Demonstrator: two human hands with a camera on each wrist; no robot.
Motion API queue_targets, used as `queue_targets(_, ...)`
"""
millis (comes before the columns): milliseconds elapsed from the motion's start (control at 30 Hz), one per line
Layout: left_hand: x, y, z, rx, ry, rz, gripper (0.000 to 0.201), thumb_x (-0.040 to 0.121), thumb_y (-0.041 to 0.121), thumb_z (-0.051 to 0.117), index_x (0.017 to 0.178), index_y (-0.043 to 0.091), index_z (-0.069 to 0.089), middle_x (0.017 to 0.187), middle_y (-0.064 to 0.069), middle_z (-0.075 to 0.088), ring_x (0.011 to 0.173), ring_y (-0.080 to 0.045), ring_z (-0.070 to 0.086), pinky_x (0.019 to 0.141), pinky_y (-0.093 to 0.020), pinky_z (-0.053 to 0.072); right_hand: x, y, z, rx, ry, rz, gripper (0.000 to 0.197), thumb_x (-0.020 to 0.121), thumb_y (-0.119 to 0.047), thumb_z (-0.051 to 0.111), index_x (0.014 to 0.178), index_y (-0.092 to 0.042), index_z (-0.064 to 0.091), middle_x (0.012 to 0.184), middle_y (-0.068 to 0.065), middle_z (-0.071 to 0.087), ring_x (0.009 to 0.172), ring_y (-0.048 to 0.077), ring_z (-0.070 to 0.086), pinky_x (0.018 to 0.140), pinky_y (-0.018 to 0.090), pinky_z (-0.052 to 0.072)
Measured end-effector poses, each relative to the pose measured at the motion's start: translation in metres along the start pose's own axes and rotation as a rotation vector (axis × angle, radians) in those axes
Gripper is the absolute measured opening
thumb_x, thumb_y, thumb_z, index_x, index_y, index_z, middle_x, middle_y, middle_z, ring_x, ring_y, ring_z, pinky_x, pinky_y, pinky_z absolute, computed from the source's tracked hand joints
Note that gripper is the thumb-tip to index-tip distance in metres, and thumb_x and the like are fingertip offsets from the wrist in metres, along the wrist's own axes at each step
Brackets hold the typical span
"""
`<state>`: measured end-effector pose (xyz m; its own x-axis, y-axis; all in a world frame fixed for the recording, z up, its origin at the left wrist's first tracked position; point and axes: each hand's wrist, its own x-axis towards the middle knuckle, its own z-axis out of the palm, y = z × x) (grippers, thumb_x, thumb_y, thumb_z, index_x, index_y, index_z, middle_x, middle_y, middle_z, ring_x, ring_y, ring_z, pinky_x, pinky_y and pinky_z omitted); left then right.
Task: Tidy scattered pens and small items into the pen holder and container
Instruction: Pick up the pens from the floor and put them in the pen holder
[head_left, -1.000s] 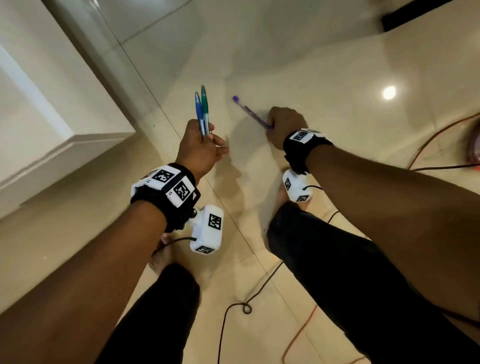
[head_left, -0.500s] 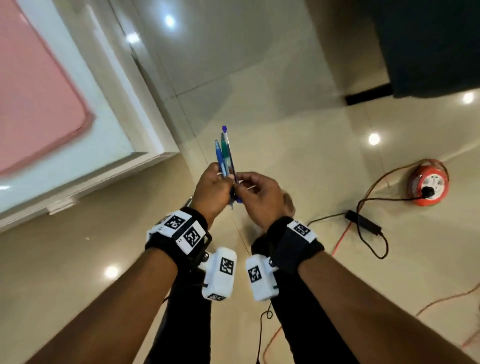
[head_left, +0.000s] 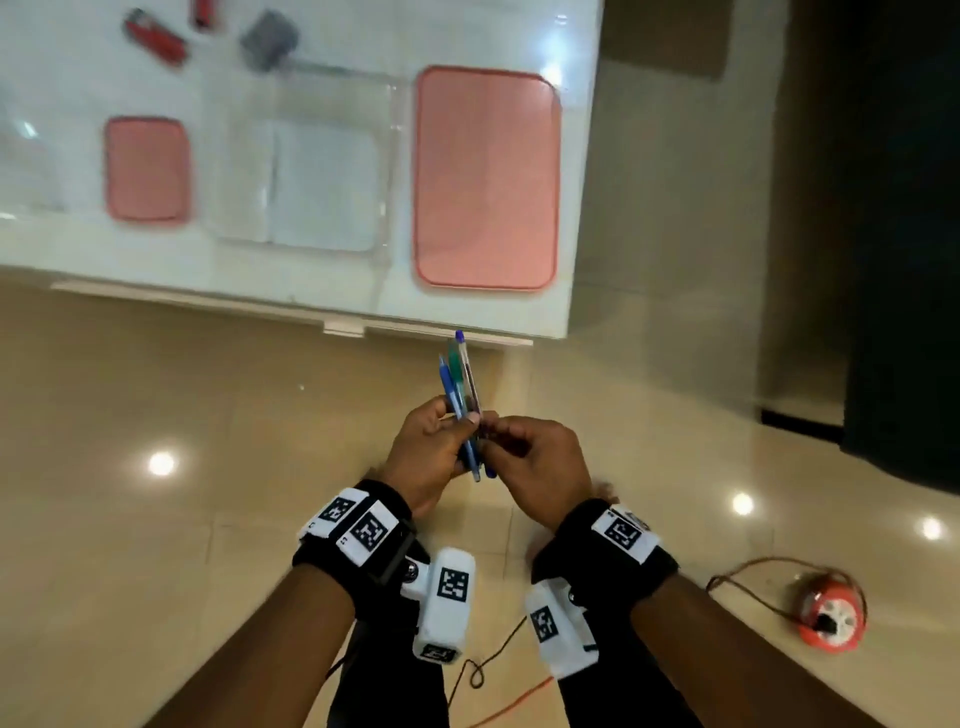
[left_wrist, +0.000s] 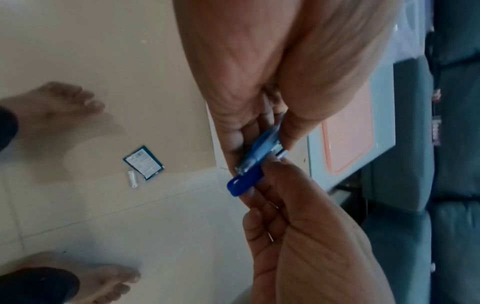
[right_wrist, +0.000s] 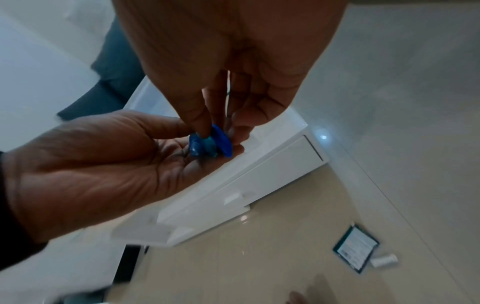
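Note:
Three pens (head_left: 460, 384), blue, green and a clear one with a purple cap, stand upright in a bundle in front of the white table (head_left: 311, 291). My left hand (head_left: 452, 421) grips the bundle around its middle. My right hand (head_left: 498, 431) pinches the pens' lower ends from the right. The left wrist view shows the blue barrel and cap (left_wrist: 244, 183) between both hands' fingertips. In the right wrist view the pens' blue ends (right_wrist: 207, 144) lie across the left palm. A clear container (head_left: 306, 166) sits on the table. No pen holder shows.
Two pink lids (head_left: 485, 176) (head_left: 147, 169), red lighters (head_left: 156, 39) and a grey item (head_left: 267, 39) lie on the table. On the floor are a teal packet (left_wrist: 143, 162), a small white piece (left_wrist: 133, 179), cables and an orange cable reel (head_left: 831, 613). My bare feet are below.
My right hand brought the purple-capped pen over to the two pens in my left hand. Both hands now hold one bundle, and my head has turned up toward the table top.

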<state>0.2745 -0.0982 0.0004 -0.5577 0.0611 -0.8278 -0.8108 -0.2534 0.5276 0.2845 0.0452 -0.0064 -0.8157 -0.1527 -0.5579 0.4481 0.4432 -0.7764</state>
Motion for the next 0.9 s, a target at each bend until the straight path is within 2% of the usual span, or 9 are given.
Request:
queue_targets(100, -0.018, 0.006, -0.037, -0.171, 0.030, 0.032, 0.018, 0.098, 0.004, 0.049, 0.113, -0.001, 0.058, 0.099, -0.014, 0.070, 0.081, -0.025, 0.067, 0.067, -0.034, 0.060, 0.008, -0.033, 0.023, -0.155, -0.108, -0.085, 0.019, 0.086, -0.018, 0.067, 0.099, -0.029, 0.076, 0.069, -0.022, 0.067, 0.066, 0.000, 0.064, 0.070, 0.019, 0.051)
queue_targets(200, -0.031, 0.014, -0.075, -0.281, 0.073, 0.072, 0.019, 0.099, 0.006, 0.046, 0.113, -0.001, 0.058, 0.102, -0.019, 0.068, 0.091, -0.027, 0.067, 0.075, -0.035, 0.059, 0.016, -0.068, 0.057, -0.204, -0.166, -0.134, 0.018, 0.088, -0.026, 0.067, 0.104, -0.033, 0.072, 0.081, -0.018, 0.071, 0.073, 0.002, 0.067, 0.071, 0.021, 0.054)
queue_targets(333, -0.049, 0.039, -0.131, -0.404, 0.147, 0.135, 0.016, 0.100, 0.008, 0.045, 0.105, 0.008, 0.060, 0.092, -0.012, 0.070, 0.081, -0.021, 0.070, 0.083, -0.036, 0.052, 0.019, -0.117, 0.113, -0.195, -0.270, -0.151, 0.033, 0.088, -0.031, 0.068, 0.120, -0.035, 0.061, 0.094, -0.014, 0.068, 0.078, 0.005, 0.067, 0.075, 0.027, 0.056)
queue_targets(433, -0.063, 0.062, -0.173, -0.458, 0.170, 0.183, 0.018, 0.100, 0.011, 0.046, 0.108, 0.009, 0.062, 0.092, -0.011, 0.069, 0.084, -0.022, 0.067, 0.080, -0.034, 0.050, 0.021, -0.156, 0.155, -0.087, -0.280, -0.184, 0.035, 0.090, -0.018, 0.067, 0.120, -0.035, 0.062, 0.095, -0.014, 0.068, 0.077, 0.004, 0.064, 0.075, 0.027, 0.055)
queue_targets(533, -0.076, 0.087, -0.213, -0.469, 0.159, 0.202, 0.026, 0.100, 0.013, 0.046, 0.120, 0.004, 0.060, 0.103, -0.017, 0.068, 0.090, -0.025, 0.065, 0.070, -0.030, 0.052, 0.022, -0.197, 0.191, 0.073, -0.263, -0.111, 0.034, 0.091, -0.010, 0.065, 0.113, -0.036, 0.066, 0.089, -0.001, 0.070, 0.066, 0.010, 0.062, 0.065, 0.027, 0.055)
queue_targets(633, -0.085, 0.116, -0.247, -0.492, 0.124, 0.244, 0.027, 0.100, 0.014, 0.047, 0.120, 0.006, 0.062, 0.107, -0.015, 0.069, 0.092, -0.025, 0.065, 0.066, -0.030, 0.052, 0.031, -0.230, 0.223, 0.193, -0.212, -0.051, 0.023, 0.092, -0.013, 0.065, 0.106, -0.029, 0.072, 0.084, 0.003, 0.072, 0.072, 0.014, 0.067, 0.067, 0.031, 0.057)
queue_targets(767, -0.085, 0.146, -0.285, -0.541, 0.127, 0.302, 0.027, 0.099, 0.013, 0.047, 0.122, 0.009, 0.061, 0.117, -0.006, 0.070, 0.097, -0.022, 0.065, 0.080, -0.038, 0.051, 0.050, -0.263, 0.258, 0.222, -0.207, -0.057, 0.028, 0.090, -0.015, 0.067, 0.117, -0.019, 0.070, 0.104, 0.003, 0.075, 0.099, 0.023, 0.070, 0.089, 0.044, 0.056)
queue_targets(833, -0.082, 0.157, -0.301, -0.560, 0.141, 0.306, 0.028, 0.098, 0.015, 0.050, 0.123, 0.010, 0.062, 0.121, -0.004, 0.068, 0.101, -0.021, 0.063, 0.086, -0.041, 0.049, 0.059, -0.278, 0.270, 0.273, -0.206, -0.041, 0.028, 0.090, -0.010, 0.066, 0.117, -0.015, 0.070, 0.103, 0.007, 0.075, 0.098, 0.025, 0.070, 0.088, 0.040, 0.057)
queue_targets(900, -0.079, 0.164, -0.314, -0.559, 0.153, 0.295, 0.026, 0.096, 0.017, 0.054, 0.119, 0.012, 0.064, 0.116, -0.004, 0.070, 0.101, -0.019, 0.063, 0.086, -0.039, 0.047, 0.068, -0.291, 0.278, 0.313, -0.182, -0.016, 0.025, 0.090, -0.005, 0.066, 0.113, -0.010, 0.072, 0.099, 0.010, 0.075, 0.087, 0.021, 0.071, 0.080, 0.031, 0.058)
